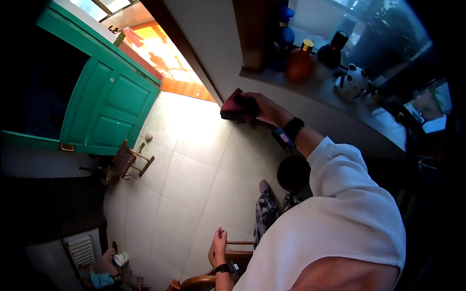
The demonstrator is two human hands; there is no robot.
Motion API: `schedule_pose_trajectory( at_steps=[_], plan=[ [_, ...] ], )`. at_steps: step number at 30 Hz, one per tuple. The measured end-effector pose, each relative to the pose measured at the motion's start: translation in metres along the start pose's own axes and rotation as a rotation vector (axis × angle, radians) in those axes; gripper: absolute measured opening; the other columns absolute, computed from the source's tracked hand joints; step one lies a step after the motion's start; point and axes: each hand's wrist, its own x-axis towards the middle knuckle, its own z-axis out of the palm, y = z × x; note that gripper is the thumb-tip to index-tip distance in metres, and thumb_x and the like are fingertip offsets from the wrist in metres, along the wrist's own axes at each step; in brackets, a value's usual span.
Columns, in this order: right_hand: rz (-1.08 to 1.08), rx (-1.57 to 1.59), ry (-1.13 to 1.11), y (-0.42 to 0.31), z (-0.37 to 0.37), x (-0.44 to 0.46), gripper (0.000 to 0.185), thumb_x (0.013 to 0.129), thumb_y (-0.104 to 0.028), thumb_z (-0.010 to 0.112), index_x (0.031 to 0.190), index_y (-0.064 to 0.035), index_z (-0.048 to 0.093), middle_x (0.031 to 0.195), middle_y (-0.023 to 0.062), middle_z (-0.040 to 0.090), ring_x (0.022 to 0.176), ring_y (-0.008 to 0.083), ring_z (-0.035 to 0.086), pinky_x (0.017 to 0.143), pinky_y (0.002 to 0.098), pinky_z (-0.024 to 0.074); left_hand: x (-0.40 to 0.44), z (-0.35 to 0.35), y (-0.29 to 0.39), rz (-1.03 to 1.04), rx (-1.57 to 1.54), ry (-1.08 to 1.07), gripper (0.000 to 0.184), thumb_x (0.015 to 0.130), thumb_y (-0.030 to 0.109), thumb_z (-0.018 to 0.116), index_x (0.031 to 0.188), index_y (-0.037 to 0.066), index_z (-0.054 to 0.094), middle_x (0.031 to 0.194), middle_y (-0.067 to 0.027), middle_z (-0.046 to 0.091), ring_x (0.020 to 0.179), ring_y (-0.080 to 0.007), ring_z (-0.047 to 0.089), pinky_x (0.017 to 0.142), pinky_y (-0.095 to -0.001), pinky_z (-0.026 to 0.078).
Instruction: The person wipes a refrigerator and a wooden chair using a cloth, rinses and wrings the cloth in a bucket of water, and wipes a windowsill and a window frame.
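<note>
My right hand point(259, 105) reaches out at the top, closed around a dark red, bunched cloth point(236, 105). The cloth is beside the wall's lower edge, near the doorway. A black band and a small device sit on that wrist. Low in the view, my left hand point(220, 238) hangs over the arm of a wooden chair point(233, 257), its fingers loosely bent and apart with nothing visible in them. Whether it touches the chair I cannot tell.
A windowsill on the right bears an orange bottle point(299, 63), a dark bottle point(333, 51), a blue bottle point(285, 34) and a panda figurine point(353, 83). A black bin point(293, 173) stands near my feet. Left are a green door point(114, 97) and a folding stool point(127, 159).
</note>
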Motion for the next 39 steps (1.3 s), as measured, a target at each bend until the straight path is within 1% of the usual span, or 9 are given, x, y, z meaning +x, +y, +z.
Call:
schedule_pose_trajectory(
  at_steps=[6,11,16,21,24,28,32,37,39],
  plan=[
    [0.163,0.093,-0.007,0.077,-0.070,-0.114,0.032,0.082,-0.037,0.068,0.095,-0.0087,0.062,0.087,0.0007,0.063,0.081,0.0112,0.060,0.074,0.0262,0.0514,0.026,0.069,0.236,0.430,-0.259,-0.317,0.061,0.088,0.025,0.063,0.138,0.005,0.035,0.126,-0.0128,0.054,0.109,-0.0198,0.056,0.088,-0.0303,0.046],
    [-0.074,-0.025,-0.043,0.073,-0.076,-0.216,0.037,0.090,-0.034,0.055,0.115,-0.0061,0.059,0.104,0.0039,0.063,0.092,0.0101,0.059,0.081,0.0254,0.0477,-0.025,0.138,0.355,0.415,-0.567,-0.827,0.059,0.089,0.024,0.062,0.139,0.005,0.035,0.129,-0.0090,0.050,0.114,-0.0165,0.051,0.093,-0.0298,0.043],
    [-0.273,-0.249,0.067,0.056,-0.116,-0.267,0.043,0.090,-0.036,0.049,0.123,-0.0101,0.056,0.112,0.0025,0.059,0.093,0.0093,0.053,0.069,0.0180,0.0392,-0.045,0.208,0.349,0.564,-0.408,-0.594,0.027,0.087,0.023,0.066,0.107,0.004,0.063,0.097,0.0001,0.064,0.090,-0.0090,0.058,0.079,-0.0249,0.047],
    [-0.586,-0.505,0.580,0.095,-0.142,-0.274,0.042,0.089,-0.017,0.060,0.125,-0.0017,0.045,0.123,0.0112,0.053,0.117,0.0233,0.050,0.102,0.0339,0.0368,-0.082,0.207,0.376,0.820,0.156,-0.115,0.035,0.085,0.037,0.064,0.098,0.005,0.061,0.087,-0.0180,0.065,0.078,-0.0295,0.065,0.066,-0.0354,0.049],
    [-0.631,-0.300,0.302,0.101,-0.098,-0.278,0.049,0.093,-0.021,0.056,0.136,-0.0049,0.038,0.132,0.0100,0.045,0.123,0.0197,0.043,0.103,0.0311,0.0337,-0.076,0.212,0.383,0.904,0.159,-0.198,0.038,0.089,0.038,0.059,0.106,0.004,0.059,0.087,-0.0171,0.065,0.079,-0.0275,0.065,0.067,-0.0354,0.050],
    [-0.494,0.078,0.169,0.096,-0.070,-0.244,0.046,0.097,-0.030,0.046,0.136,-0.0073,0.037,0.130,0.0095,0.047,0.118,0.0191,0.047,0.099,0.0345,0.0389,-0.060,0.194,0.394,0.739,-0.069,-0.724,0.049,0.097,0.036,0.044,0.136,0.006,0.040,0.108,-0.0131,0.063,0.083,-0.0153,0.060,0.069,-0.0259,0.050],
    [-0.313,0.447,0.035,0.045,-0.037,-0.197,0.045,0.096,-0.035,0.045,0.131,-0.0073,0.043,0.123,0.0093,0.055,0.111,0.0220,0.055,0.099,0.0365,0.0429,-0.035,0.103,0.424,1.024,0.036,-0.631,0.045,0.098,0.024,0.043,0.138,0.003,0.035,0.136,-0.0116,0.045,0.113,-0.0198,0.055,0.075,-0.0270,0.055],
    [-1.216,-0.126,0.119,-0.100,0.082,-0.134,0.048,0.098,-0.022,0.045,0.140,-0.0091,0.027,0.128,0.0090,0.045,0.117,0.0198,0.048,0.101,0.0315,0.0391,0.021,-0.025,0.451,0.998,-0.129,-0.358,0.042,0.092,0.010,0.055,0.131,0.004,0.042,0.129,-0.0101,0.052,0.106,-0.0250,0.060,0.073,-0.0298,0.056],
    [-1.433,-0.606,0.516,-0.150,0.135,-0.130,0.048,0.095,-0.019,0.051,0.138,-0.0083,0.031,0.130,0.0144,0.043,0.120,0.0265,0.046,0.101,0.0343,0.0387,0.055,-0.064,0.447,1.005,-0.191,-0.307,0.041,0.092,0.004,0.051,0.131,0.003,0.040,0.125,-0.0149,0.053,0.098,-0.0239,0.063,0.068,-0.0280,0.057]
  ],
)
